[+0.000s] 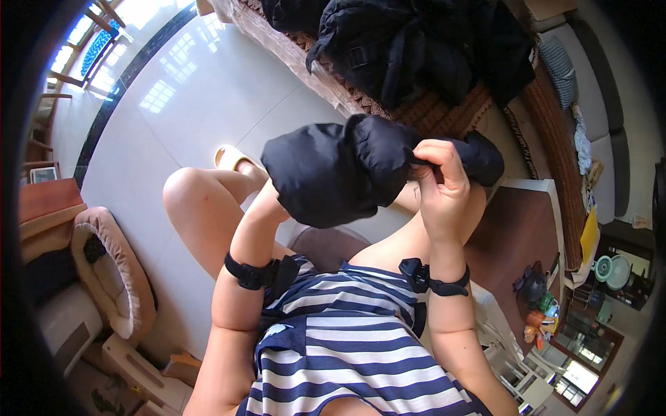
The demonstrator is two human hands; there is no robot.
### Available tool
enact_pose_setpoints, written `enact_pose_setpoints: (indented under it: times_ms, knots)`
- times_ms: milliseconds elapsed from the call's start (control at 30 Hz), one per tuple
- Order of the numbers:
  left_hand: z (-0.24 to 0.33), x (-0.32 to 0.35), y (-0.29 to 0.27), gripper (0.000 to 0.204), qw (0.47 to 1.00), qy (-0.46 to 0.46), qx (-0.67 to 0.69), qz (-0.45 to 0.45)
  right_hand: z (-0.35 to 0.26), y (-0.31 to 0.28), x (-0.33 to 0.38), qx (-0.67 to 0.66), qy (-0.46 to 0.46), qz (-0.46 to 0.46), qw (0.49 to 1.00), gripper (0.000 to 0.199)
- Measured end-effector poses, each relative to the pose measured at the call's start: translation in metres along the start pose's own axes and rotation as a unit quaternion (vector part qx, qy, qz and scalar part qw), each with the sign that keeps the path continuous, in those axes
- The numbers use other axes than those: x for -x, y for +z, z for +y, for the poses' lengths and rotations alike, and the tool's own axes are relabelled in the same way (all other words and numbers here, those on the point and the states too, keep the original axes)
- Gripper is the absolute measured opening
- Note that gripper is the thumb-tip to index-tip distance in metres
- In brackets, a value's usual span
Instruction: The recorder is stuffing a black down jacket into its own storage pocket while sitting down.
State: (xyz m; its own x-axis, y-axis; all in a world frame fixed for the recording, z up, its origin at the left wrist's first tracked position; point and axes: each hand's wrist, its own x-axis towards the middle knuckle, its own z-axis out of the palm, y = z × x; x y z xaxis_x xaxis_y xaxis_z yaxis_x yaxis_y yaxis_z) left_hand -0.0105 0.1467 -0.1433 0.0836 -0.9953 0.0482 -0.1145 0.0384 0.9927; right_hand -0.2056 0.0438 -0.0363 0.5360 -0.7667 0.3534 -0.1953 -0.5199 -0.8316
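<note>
A black, puffy cloth garment (312, 170) is held up above my lap, bunched and wrinkled. Its exact kind is hard to make out. My right hand (444, 184) pinches an edge of the cloth on its right side, thumb and curled fingers pressed together. On the other side my left hand (275, 206) goes in under or inside the cloth, so only its wrist end shows and its fingers are hidden. A dark part of the same or another black cloth (482, 158) extends past my right hand toward the right.
Several black garments or bags (409, 52) lie piled on a brown woven cover (444, 114) ahead. A brown-topped table (510, 239) with small colourful items (544, 312) stands at right. A cushioned pet bed (111, 274) is at left, a grey sofa (586, 83) far right.
</note>
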Motion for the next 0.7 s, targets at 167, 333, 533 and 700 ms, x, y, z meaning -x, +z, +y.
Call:
enact_pose_setpoints:
  times_ms: [167, 333, 533, 700]
  knots:
    - [-0.001, -0.019, -0.004, 0.054, 0.928, -0.092, -0.309, -0.188, -0.001, 0.006, -0.006, 0.031, -0.066, -0.062, 0.995, 0.017]
    - [0.058, -0.014, 0.016, 0.039, 0.994, 0.033, 0.083, 0.063, 0.004, 0.003, -0.002, 0.026, -0.006, -0.104, 0.994, 0.013]
    - [0.022, -0.016, 0.017, 0.029, 0.996, -0.002, 0.071, 0.055, 0.009, 0.025, 0.01, -0.066, 0.127, -0.086, 0.986, 0.02]
    - [0.025, -0.022, 0.018, 0.023, 0.993, -0.047, 0.097, 0.044, 0.013, 0.028, 0.012, -0.042, 0.15, -0.135, 0.978, 0.028]
